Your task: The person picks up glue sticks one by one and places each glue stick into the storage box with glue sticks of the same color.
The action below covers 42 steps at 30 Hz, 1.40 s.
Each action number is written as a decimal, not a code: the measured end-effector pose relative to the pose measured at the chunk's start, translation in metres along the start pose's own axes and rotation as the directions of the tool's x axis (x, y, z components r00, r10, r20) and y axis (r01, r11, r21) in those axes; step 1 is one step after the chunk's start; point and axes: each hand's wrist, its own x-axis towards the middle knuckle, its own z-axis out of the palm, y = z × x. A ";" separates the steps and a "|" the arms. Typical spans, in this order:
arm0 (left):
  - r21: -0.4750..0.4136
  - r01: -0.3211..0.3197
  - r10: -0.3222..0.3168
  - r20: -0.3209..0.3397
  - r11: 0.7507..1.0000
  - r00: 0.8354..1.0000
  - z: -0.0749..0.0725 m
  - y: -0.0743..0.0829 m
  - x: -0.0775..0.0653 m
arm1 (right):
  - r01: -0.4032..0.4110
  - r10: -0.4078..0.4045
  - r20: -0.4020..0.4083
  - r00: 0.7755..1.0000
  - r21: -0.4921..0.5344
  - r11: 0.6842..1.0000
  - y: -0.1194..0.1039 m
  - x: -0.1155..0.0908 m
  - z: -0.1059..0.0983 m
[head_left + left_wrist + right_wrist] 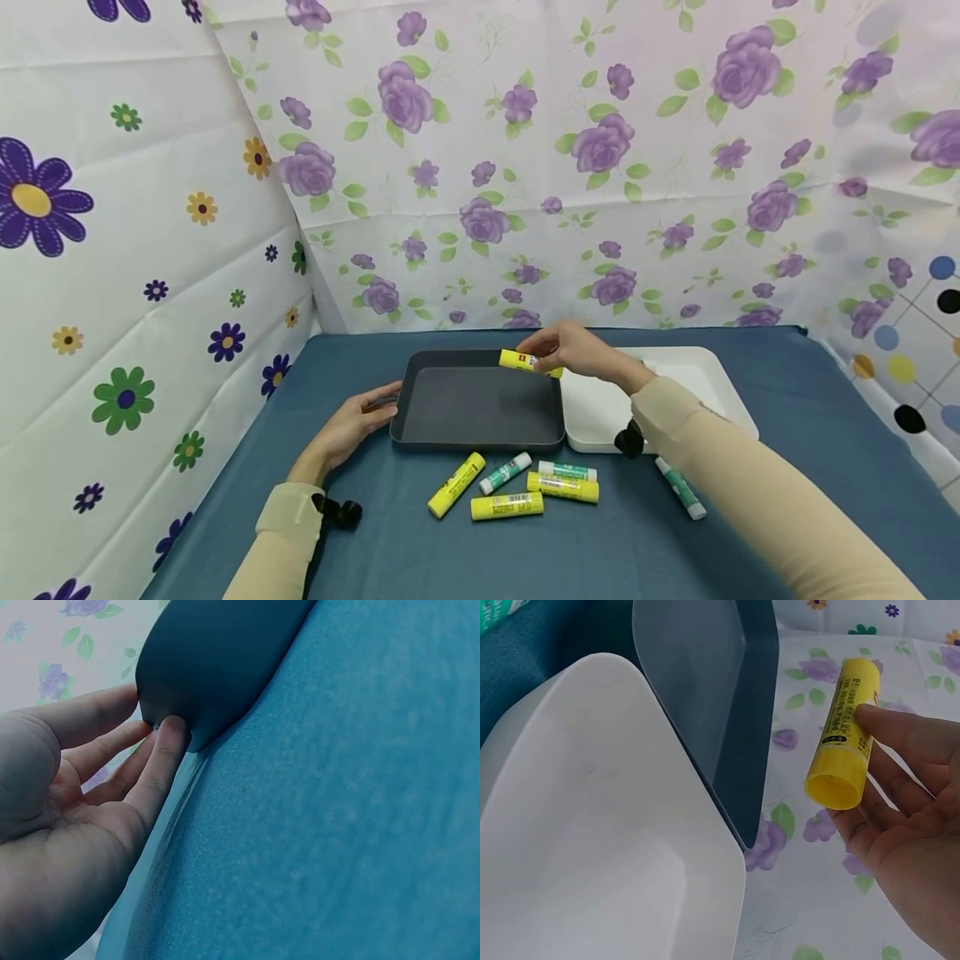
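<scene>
My right hand (573, 354) pinches a yellow glue stick (847, 727) between thumb and fingers. It holds the stick above the far right rim of the dark grey tray (480, 404), close to the white tray. In the right wrist view the stick's open-looking yellow end faces the camera. At the grey tray's left side, my left hand (356, 425) touches the outer wall with fairly straight fingers. The left wrist view shows those fingertips (174, 727) against the grey tray's corner (217, 660).
Right of the grey tray stands a white tray (600, 412), partly hidden by my right forearm. Before the trays lie yellow glue sticks (507, 506) and smaller green-and-white glue sticks (506, 473), one farther right (681, 488). Flowered cloths (480, 167) hang behind the blue-covered table (375, 542).
</scene>
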 end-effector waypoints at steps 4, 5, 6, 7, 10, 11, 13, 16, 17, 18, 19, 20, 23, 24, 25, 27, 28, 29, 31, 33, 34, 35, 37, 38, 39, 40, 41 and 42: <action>0.000 -0.003 0.003 0.004 1.000 1.000 0.000 0.000 0.000 | -0.001 0.001 -0.008 1.000 -0.004 1.000 0.002 0.006 0.004; 0.000 -0.004 0.004 0.004 1.000 1.000 0.000 0.000 0.000 | -0.003 0.003 -0.010 1.000 -0.008 1.000 0.003 0.008 0.005; -0.001 -0.005 0.005 0.003 1.000 1.000 0.000 0.000 0.000 | -0.001 0.001 -0.012 1.000 -0.015 1.000 0.003 0.009 0.006; -0.001 -0.006 0.006 0.004 1.000 1.000 0.000 0.000 0.000 | -0.004 0.004 -0.016 1.000 -0.020 1.000 0.004 0.010 0.006; -0.002 -0.008 0.008 0.003 1.000 1.000 -0.001 0.000 0.000 | 0.001 -0.001 -0.019 1.000 -0.032 0.999 0.006 0.014 0.008; 0.000 -0.009 0.009 0.004 1.000 1.000 -0.002 0.000 0.000 | 0.000 -0.001 -0.022 1.000 -0.039 0.999 0.007 0.016 0.008; 0.003 -0.013 0.012 0.005 1.000 1.000 -0.002 0.000 0.000 | -0.004 0.002 -0.025 1.000 -0.057 0.998 0.009 0.019 0.010; 0.010 -0.016 0.016 0.006 1.000 1.000 -0.002 0.000 0.000 | -0.029 0.027 -0.028 0.999 -0.080 0.996 0.010 0.024 0.015; 0.011 -0.016 0.016 0.004 1.000 1.000 -0.002 0.000 0.000 | -0.039 0.037 -0.027 0.999 -0.090 0.995 0.011 0.026 0.017; 0.010 -0.015 0.015 0.002 1.000 1.000 -0.002 0.000 0.000 | -0.050 0.048 -0.025 0.999 -0.099 0.994 0.011 0.027 0.019; 0.011 -0.014 0.014 0.000 1.000 1.000 -0.002 0.001 0.000 | -0.058 0.056 -0.023 0.998 -0.108 0.992 0.011 0.029 0.021; 0.011 -0.013 0.013 -0.001 1.000 1.000 -0.002 0.001 0.000 | -0.066 0.064 -0.022 0.998 -0.115 0.991 0.011 0.030 0.023; 0.011 -0.010 0.010 -0.003 1.000 1.000 -0.002 0.001 0.000 | -0.072 0.070 -0.018 0.997 -0.150 0.986 0.011 0.034 0.028; 0.014 -0.009 0.009 -0.003 1.000 1.000 -0.002 0.001 0.000 | -0.077 0.075 -0.019 0.997 -0.158 0.984 0.010 0.035 0.029; 0.017 -0.009 0.009 -0.002 1.000 1.000 -0.002 0.001 0.000 | -0.081 0.078 -0.022 0.997 -0.166 0.983 0.010 0.037 0.031; 0.018 -0.009 0.009 -0.001 1.000 1.000 -0.001 0.001 -0.001 | -0.085 0.082 -0.027 0.996 -0.182 0.980 0.011 0.039 0.033; 0.019 -0.009 0.009 -0.002 1.000 1.000 -0.001 0.001 -0.001 | -0.092 0.088 -0.032 0.996 -0.185 0.978 0.011 0.040 0.034; 0.019 -0.009 0.009 -0.002 1.000 1.000 -0.001 0.001 -0.001 | -0.095 0.090 -0.036 0.995 -0.189 0.977 0.012 0.041 0.034; 0.018 -0.011 0.011 0.000 1.000 1.000 -0.001 0.001 -0.001 | -0.096 0.090 -0.041 0.995 -0.190 0.977 0.013 0.044 0.035; 0.017 -0.009 0.009 -0.001 1.000 1.000 -0.001 0.001 -0.001 | -0.101 0.095 -0.042 0.995 -0.186 0.977 0.012 0.045 0.036; 0.019 -0.009 0.009 -0.002 1.000 1.000 -0.002 0.001 -0.001 | -0.100 0.094 -0.040 0.995 -0.186 0.977 0.012 0.046 0.036; 0.019 -0.009 0.009 -0.002 1.000 1.000 -0.002 0.000 -0.001 | -0.101 0.096 -0.039 0.995 -0.185 0.978 0.012 0.047 0.036; 0.021 -0.012 0.012 -0.002 1.000 1.000 -0.002 -0.001 -0.002 | -0.100 0.094 -0.037 0.995 -0.184 0.978 0.012 0.049 0.037; 0.017 -0.011 0.011 -0.005 1.000 1.000 -0.001 -0.002 -0.002 | -0.103 0.098 -0.040 0.994 -0.184 0.977 0.012 0.049 0.037; 0.016 -0.011 0.011 -0.005 1.000 1.000 -0.001 -0.002 -0.002 | -0.105 0.099 -0.043 0.994 -0.185 0.977 0.013 0.050 0.038; 0.015 -0.011 0.011 -0.005 1.000 1.000 -0.001 -0.002 -0.002 | -0.106 0.099 -0.047 0.994 -0.185 0.977 0.014 0.051 0.039; 0.013 -0.010 0.010 -0.004 1.000 1.000 -0.001 -0.002 -0.003 | -0.113 0.105 -0.051 0.993 -0.187 0.976 0.014 0.051 0.040; 0.012 -0.009 0.009 -0.003 1.000 1.000 -0.001 -0.002 -0.003 | -0.113 0.105 -0.051 0.993 -0.191 0.975 0.016 0.051 0.041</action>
